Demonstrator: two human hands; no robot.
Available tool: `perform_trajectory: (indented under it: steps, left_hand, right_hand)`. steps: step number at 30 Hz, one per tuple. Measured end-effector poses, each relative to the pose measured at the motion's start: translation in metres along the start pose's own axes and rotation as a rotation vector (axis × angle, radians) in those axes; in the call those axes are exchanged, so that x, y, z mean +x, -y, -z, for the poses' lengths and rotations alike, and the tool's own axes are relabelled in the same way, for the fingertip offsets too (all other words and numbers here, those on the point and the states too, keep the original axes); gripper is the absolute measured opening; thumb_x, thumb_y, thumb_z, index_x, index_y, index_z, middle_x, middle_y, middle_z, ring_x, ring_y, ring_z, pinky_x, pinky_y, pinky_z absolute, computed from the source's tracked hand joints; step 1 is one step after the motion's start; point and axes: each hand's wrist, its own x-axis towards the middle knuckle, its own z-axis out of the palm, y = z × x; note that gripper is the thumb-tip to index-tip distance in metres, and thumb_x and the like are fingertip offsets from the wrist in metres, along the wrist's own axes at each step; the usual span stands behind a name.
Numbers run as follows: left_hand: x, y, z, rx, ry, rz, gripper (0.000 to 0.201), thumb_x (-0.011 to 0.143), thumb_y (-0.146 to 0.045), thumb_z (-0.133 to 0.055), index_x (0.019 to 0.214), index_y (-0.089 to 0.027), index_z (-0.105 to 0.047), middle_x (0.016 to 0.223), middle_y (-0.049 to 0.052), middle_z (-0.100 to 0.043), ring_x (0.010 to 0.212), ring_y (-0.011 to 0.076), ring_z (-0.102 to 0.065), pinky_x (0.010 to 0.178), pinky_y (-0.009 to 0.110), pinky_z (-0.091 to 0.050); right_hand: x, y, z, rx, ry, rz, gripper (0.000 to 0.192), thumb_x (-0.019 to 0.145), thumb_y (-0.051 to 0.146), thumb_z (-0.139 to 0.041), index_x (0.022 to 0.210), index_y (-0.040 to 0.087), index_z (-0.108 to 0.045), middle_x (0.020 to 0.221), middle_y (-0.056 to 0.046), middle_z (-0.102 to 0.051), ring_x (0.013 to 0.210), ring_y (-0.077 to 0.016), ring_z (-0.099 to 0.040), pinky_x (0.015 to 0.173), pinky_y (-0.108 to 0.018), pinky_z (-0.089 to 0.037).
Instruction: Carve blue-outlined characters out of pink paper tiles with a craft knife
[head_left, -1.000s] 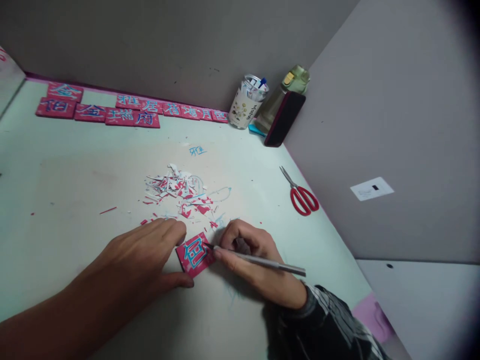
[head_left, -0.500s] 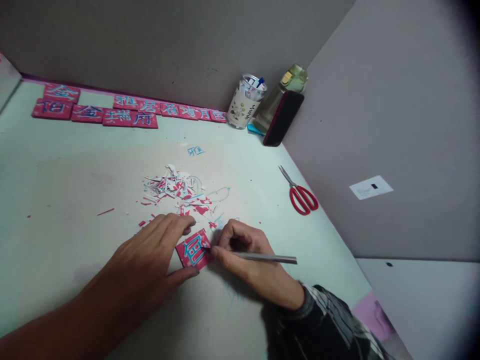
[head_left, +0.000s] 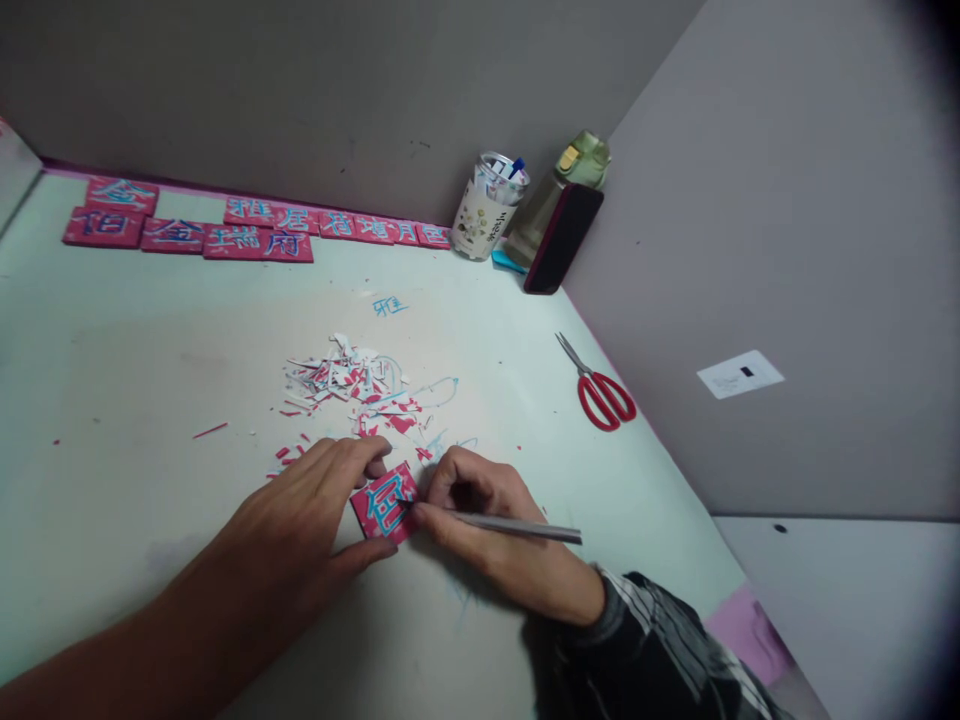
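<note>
A small square red card (head_left: pixel 367 515) with a blue-outlined character lies on the table in front of me. My left hand (head_left: pixel 300 520) grips it at its left side, thumb at the near edge and curled fingers at the far edge. In a pinch like a pen grip, my right hand (head_left: pixel 487 510) holds a slim metal craft knife (head_left: pixel 525 525). The dark pointed tip of the knife meets the card on the right part of the character, and the handle slants off to the right.
Cut red and white scraps (head_left: pixel 345 375) lie in a heap beyond my hands. Red-handled scissors (head_left: pixel 607 400) rest at the right. Along the back wall stand finished red character cards (head_left: pixel 172 235), a can of pens (head_left: pixel 484 215), a green bottle (head_left: pixel 532 215) and a phone (head_left: pixel 564 240).
My right hand has shifted slightly left and down, and the knife tip has moved left across the card. My left hand keeps its hold on the card.
</note>
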Motion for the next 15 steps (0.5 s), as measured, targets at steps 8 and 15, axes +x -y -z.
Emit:
perform_trajectory:
  steps: [8, 15]
  left_hand:
    - [0.0053, -0.0008, 0.0041, 0.015, -0.033, -0.049, 0.036, 0.105, -0.048, -0.049, 0.131, -0.024, -0.046, 0.108, 0.012, -0.078, 0.092, 0.0301, -0.081, 0.070, 0.039, -0.067]
    - [0.0018, -0.0004, 0.0018, 0.026, -0.018, -0.026, 0.044, 0.099, -0.048, -0.059, 0.134, -0.023, -0.049, 0.114, 0.015, -0.078, 0.097, 0.0342, -0.080, 0.074, 0.045, -0.068]
  right_hand:
    - [-0.0002, 0.0009, 0.0020, 0.047, 0.040, 0.041, 0.023, 0.089, 0.021, -0.074, 0.076, 0.021, -0.055, 0.070, 0.005, -0.052, 0.064, -0.0103, -0.043, 0.055, -0.024, -0.034]
    - [0.0007, 0.0031, 0.0011, 0.025, 0.008, 0.034, 0.022, 0.088, 0.019, -0.072, 0.075, 0.022, -0.055, 0.068, 0.006, -0.052, 0.062, -0.0103, -0.042, 0.055, -0.025, -0.033]
